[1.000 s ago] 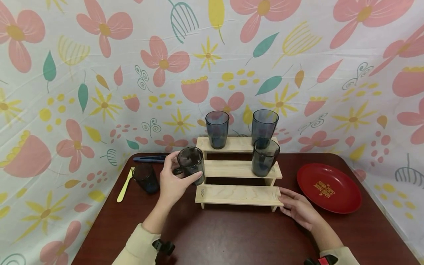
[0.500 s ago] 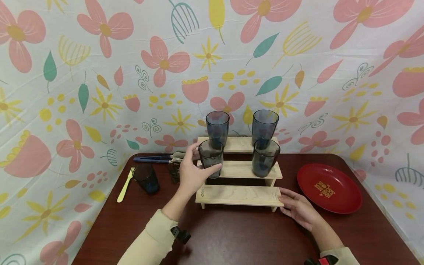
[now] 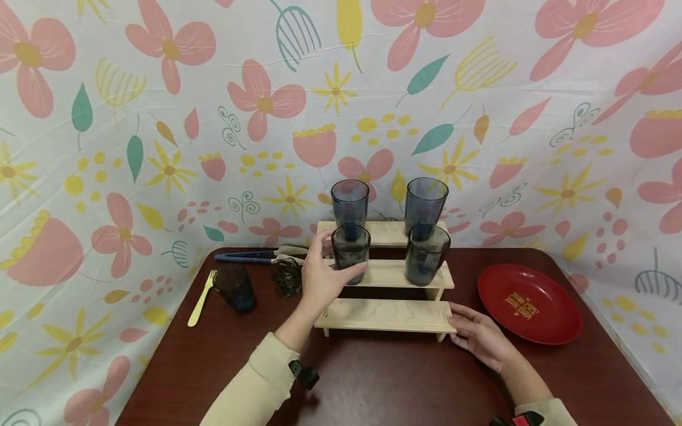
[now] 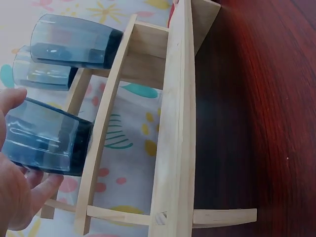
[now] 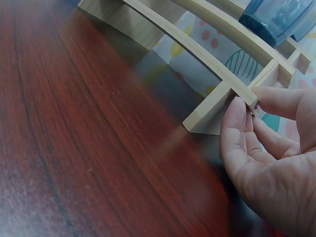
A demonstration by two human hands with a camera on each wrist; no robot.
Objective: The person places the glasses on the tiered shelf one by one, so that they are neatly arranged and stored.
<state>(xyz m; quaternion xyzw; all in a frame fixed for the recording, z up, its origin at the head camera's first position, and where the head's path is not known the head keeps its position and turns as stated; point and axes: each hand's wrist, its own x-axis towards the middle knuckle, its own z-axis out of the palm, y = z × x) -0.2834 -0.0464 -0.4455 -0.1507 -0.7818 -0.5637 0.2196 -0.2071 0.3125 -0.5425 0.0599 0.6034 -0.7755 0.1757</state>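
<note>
My left hand (image 3: 321, 283) grips a dark blue-grey glass tumbler (image 3: 350, 251) at the left of the middle tier of a three-step wooden rack (image 3: 383, 313). In the left wrist view, thumb and fingers wrap the tumbler (image 4: 47, 140), its base right at the shelf board. To its right on the same tier stands another tumbler (image 3: 427, 254). Two more, a left one (image 3: 350, 204) and a right one (image 3: 426, 204), stand upright on the top tier. My right hand (image 3: 482, 337) pinches the bottom tier's right end; the right wrist view shows thumb and fingers at the board's corner (image 5: 244, 94).
Left of the rack lie a yellow fork (image 3: 202, 299), a dark tumbler (image 3: 236, 289), a dark openwork object (image 3: 286, 277) and blue-handled tongs (image 3: 245, 257). A red oval plate (image 3: 559, 316) is at the right. Behind the brown table (image 3: 383, 378) hangs a flowered cloth (image 3: 341, 160).
My left hand has carried the tumbler rightward from beside the rack to the left of the middle tier, uncovering the tongs and openwork object. The right hand has stayed at the rack's end.
</note>
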